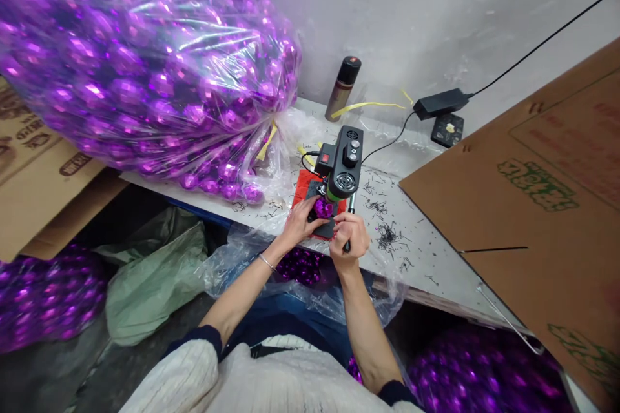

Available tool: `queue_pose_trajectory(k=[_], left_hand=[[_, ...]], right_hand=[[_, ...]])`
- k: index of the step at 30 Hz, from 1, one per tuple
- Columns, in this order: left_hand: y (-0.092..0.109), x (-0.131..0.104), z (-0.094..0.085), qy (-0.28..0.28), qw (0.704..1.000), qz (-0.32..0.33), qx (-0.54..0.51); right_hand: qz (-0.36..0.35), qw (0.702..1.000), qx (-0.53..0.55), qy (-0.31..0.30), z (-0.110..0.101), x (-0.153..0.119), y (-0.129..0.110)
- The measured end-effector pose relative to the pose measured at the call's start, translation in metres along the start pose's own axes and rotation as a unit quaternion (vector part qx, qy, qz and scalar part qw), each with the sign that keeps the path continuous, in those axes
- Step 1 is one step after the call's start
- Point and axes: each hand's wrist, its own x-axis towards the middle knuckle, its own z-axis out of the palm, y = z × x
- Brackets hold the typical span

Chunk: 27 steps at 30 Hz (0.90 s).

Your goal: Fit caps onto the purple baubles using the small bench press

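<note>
A small black bench press (345, 161) with round vents stands on the table over an orange-red sheet (303, 187). Under its green-ringed head sits a shiny purple faceted ball (323, 208). My left hand (300, 222) pinches this ball from the left, with the thumb in front and the fingers behind. On the other side, my right hand (351, 234) is closed round the press's lever, whose dark end (347, 246) pokes out below the fist. Below the table edge, more purple balls (299, 266) lie in an open clear plastic bag (382, 287) in front of my body.
A huge tied bag of purple balls (159, 71) fills the left of the table. Behind the press are a spray can (343, 89) and a power adapter (442, 104) with its cord. Cardboard boxes (542, 193) flank the right. Black bits (387, 235) litter the tabletop.
</note>
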Motion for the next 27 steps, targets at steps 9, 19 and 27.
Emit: queue_pose_trajectory(k=[9, 19, 27], left_hand=[[0.0010, -0.0006, -0.0003, 0.005, 1.000, 0.010, 0.002], [0.0001, -0.0004, 0.0002, 0.003, 1.000, 0.009, -0.003], [-0.0025, -0.0002, 0.0012, 0.014, 0.999, 0.030, 0.009]], right_hand=[[0.001, 1.000, 0.002, 0.005, 0.0027, -0.0073, 0.0049], [-0.010, 1.000, 0.001, 0.005, 0.0040, -0.0097, 0.0083], [-0.027, 1.000, 0.011, 0.003, 0.0053, -0.0096, 0.0106]])
